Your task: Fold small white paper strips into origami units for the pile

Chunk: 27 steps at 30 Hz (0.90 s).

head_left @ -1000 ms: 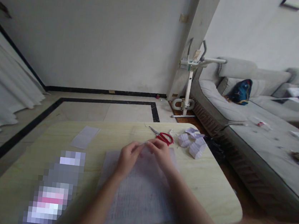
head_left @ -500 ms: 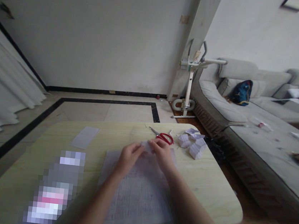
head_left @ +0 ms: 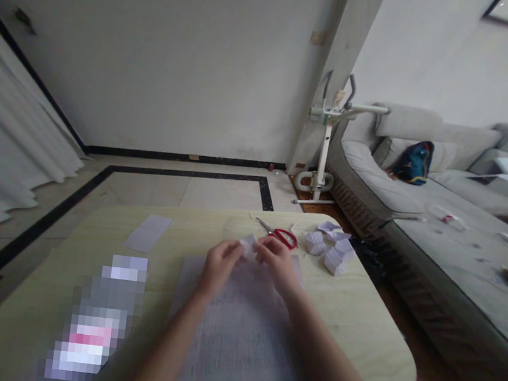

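A small piece of white paper [head_left: 249,246] is pinched between my two hands over the table. My left hand [head_left: 220,264] grips its left edge with closed fingers. On the right side, the fingers of my right hand [head_left: 276,260] are closed on the same piece. Beneath both hands and forearms lies a large printed sheet [head_left: 237,341]. Just beyond my right hand rest scissors [head_left: 284,237] with red handles, blades pointing away to the left. Several folded paper pieces [head_left: 335,260] lie to the right of the scissors.
The pale wooden table [head_left: 358,324] has rounded corners. A blank paper slip [head_left: 149,233] lies at its far left, above a pixelated area. A grey sofa [head_left: 440,248] with a blue bag [head_left: 415,162] stands to the right. Exercise equipment [head_left: 326,143] stands by the wall.
The camera view has shifted slightly, so the scene sits a little further right. The hands keep hold of the small paper, and more of it shows between the fingers now.
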{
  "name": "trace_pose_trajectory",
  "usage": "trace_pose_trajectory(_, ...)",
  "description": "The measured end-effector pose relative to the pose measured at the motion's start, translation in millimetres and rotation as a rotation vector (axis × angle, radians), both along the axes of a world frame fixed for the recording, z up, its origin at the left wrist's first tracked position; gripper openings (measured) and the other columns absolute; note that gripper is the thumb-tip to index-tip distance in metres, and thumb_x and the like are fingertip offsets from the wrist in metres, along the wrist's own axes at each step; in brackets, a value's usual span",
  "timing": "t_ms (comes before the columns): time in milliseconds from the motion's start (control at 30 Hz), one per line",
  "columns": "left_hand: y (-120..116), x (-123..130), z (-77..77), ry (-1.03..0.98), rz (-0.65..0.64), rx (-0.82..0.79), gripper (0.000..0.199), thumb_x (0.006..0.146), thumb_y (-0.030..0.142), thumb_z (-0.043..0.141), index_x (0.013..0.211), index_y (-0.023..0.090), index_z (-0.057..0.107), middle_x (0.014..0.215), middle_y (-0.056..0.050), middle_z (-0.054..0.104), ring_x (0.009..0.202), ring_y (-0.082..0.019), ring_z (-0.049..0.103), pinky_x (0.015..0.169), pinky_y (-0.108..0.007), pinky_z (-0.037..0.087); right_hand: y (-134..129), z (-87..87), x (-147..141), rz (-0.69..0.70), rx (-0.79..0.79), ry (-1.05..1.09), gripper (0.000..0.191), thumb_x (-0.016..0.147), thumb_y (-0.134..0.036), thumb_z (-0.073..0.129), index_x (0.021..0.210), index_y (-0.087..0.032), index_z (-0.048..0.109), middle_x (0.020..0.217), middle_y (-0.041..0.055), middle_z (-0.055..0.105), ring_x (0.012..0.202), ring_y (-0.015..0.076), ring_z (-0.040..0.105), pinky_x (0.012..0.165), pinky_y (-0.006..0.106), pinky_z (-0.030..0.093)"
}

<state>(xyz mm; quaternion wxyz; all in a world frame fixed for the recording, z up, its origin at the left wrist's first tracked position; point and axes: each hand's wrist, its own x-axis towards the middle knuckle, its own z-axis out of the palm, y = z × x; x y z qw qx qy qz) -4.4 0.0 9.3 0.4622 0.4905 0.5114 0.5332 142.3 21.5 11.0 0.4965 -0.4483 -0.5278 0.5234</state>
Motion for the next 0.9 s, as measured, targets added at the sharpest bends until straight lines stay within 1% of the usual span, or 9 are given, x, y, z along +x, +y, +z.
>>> trace_pose_trajectory(100, 1.2, -2.5, -2.8, 0.032, 0.046, 0.022, 0.029, 0.077, 0.039, 0.059, 0.084, 0.012, 0.065, 0.069, -0.003, 0.066, 0.061, -0.015, 0.062, 0.057, -0.023, 0.049, -0.8, -1.5, -0.5, 0.025, 0.078, -0.056, 0.017, 0.074, -0.034, 0.062, 0.078, -0.018, 0.06, 0.066, -0.0003, 0.058, 0.059, 0.0125, 0.053, 0.055, 0.025, 0.042)
trace_pose_trajectory(167, 0.9, -3.7, -5.5, 0.101, 0.031, 0.069, 0.026, 0.078, 0.038, 0.058, 0.083, 0.013, 0.065, 0.068, -0.002, 0.066, 0.06, -0.014, 0.062, 0.057, -0.022, 0.048, -1.2, -2.1, -0.6, 0.013, 0.16, -0.131, 0.02, 0.074, -0.032, 0.064, 0.089, -0.018, 0.063, 0.077, 0.0018, 0.062, 0.066, 0.0135, 0.055, 0.061, 0.026, 0.044)
trace_pose_trajectory(233, -0.3, -3.7, -7.2, 0.19, 0.0, 0.122, 0.023, 0.079, 0.036, 0.057, 0.084, 0.015, 0.066, 0.071, -0.002, 0.067, 0.063, -0.015, 0.062, 0.059, -0.022, 0.048, -1.6, -2.1, -0.7, 0.033, 0.198, -0.198, 0.023, 0.076, -0.032, 0.063, 0.094, -0.019, 0.065, 0.08, 0.0029, 0.064, 0.07, 0.0143, 0.057, 0.064, 0.027, 0.045)
trace_pose_trajectory(333, -2.4, -2.3, -6.6, 0.285, -0.02, 0.177, 0.021, 0.08, 0.033, 0.056, 0.086, 0.016, 0.068, 0.079, -0.004, 0.069, 0.072, -0.016, 0.063, 0.065, -0.024, 0.048, -2.0, -1.2, -1.0, 0.083, 0.194, -0.227, 0.016, 0.078, -0.032, 0.061, 0.083, -0.018, 0.067, 0.076, 0.0029, 0.065, 0.069, 0.0148, 0.058, 0.065, 0.027, 0.045)
trace_pose_trajectory(433, -4.2, -0.6, -3.9, 0.283, -0.015, 0.186, 0.022, 0.08, 0.033, 0.056, 0.086, 0.016, 0.067, 0.082, -0.005, 0.069, 0.077, -0.017, 0.063, 0.07, -0.025, 0.048, -1.9, -0.6, -1.3, 0.039, 0.167, -0.2, 0.014, 0.077, -0.03, 0.061, 0.075, -0.017, 0.066, 0.071, 0.0021, 0.065, 0.067, 0.0148, 0.059, 0.062, 0.026, 0.045)
trace_pose_trajectory(533, -5.3, 0.8, -2.1, 0.238, -0.082, 0.134, 0.026, 0.08, 0.037, 0.056, 0.086, 0.015, 0.067, 0.079, -0.004, 0.068, 0.073, -0.017, 0.062, 0.066, -0.024, 0.048, -1.7, -0.7, -1.7, -0.012, 0.137, -0.153, 0.014, 0.078, -0.03, 0.06, 0.074, -0.017, 0.064, 0.069, 0.0016, 0.063, 0.064, 0.0141, 0.058, 0.06, 0.025, 0.045)
trace_pose_trajectory(633, -5.4, 1.3, -2.5, 0.205, -0.143, 0.105, 0.028, 0.082, 0.039, 0.053, 0.083, 0.014, 0.067, 0.072, -0.003, 0.066, 0.068, -0.016, 0.061, 0.063, -0.023, 0.046, -2.4, 0.4, -2.2, 0.017, 0.159, -0.143, 0.013, 0.078, -0.028, 0.06, 0.076, -0.017, 0.065, 0.072, 0.0024, 0.064, 0.067, 0.0145, 0.059, 0.063, 0.026, 0.045)
trace_pose_trajectory(733, -4.7, 0.8, -4.1, 0.221, -0.168, 0.119, 0.029, 0.083, 0.039, 0.051, 0.081, 0.014, 0.066, 0.069, -0.002, 0.064, 0.066, -0.016, 0.059, 0.062, -0.023, 0.045, -3.1, 0.7, -2.0, 0.03, 0.187, -0.174, 0.012, 0.077, -0.027, 0.061, 0.074, -0.016, 0.065, 0.071, 0.0028, 0.064, 0.067, 0.0147, 0.059, 0.063, 0.026, 0.045)
trace_pose_trajectory(900, -3.5, -1.1, -6.6, 0.288, -0.194, 0.135, 0.03, 0.085, 0.038, 0.049, 0.088, 0.014, 0.067, 0.075, -0.004, 0.066, 0.07, -0.017, 0.06, 0.065, -0.024, 0.046, -2.7, -3.6, -1.4, 0.041, 0.167, -0.154, 0.016, 0.076, -0.03, 0.062, 0.07, -0.016, 0.062, 0.065, 0.0018, 0.062, 0.061, 0.0136, 0.056, 0.058, 0.025, 0.044)
